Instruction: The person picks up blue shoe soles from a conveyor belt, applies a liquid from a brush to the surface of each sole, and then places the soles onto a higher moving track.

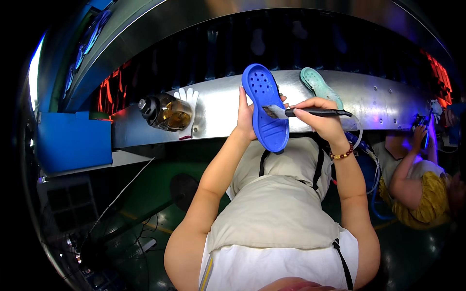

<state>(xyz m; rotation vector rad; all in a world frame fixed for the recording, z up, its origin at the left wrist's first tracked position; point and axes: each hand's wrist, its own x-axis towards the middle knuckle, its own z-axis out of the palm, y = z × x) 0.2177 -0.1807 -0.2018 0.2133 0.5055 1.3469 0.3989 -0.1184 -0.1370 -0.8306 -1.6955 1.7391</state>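
Note:
My left hand [246, 115] is closed on the edge of a blue shoe sole [272, 131], tilted upright with its inner face toward me. That face has round holes near the top and ridges lower down. My right hand [321, 125] grips a brush [318, 112] with a black handle, a thin pale tube running from its rear end. The pale bristles lie against the middle of the sole. Just beyond my right hand, a mint-green shoe sole [321, 88] rests on the metal bench [221, 114].
To the left on the bench stands a brown-tinted bottle [174, 114] with a black lid, partly over a white glove [191, 97]. Behind the bench runs a dark recess with dim sole shapes. A blue box [73, 140] is far left; a co-worker [420, 189] works at right.

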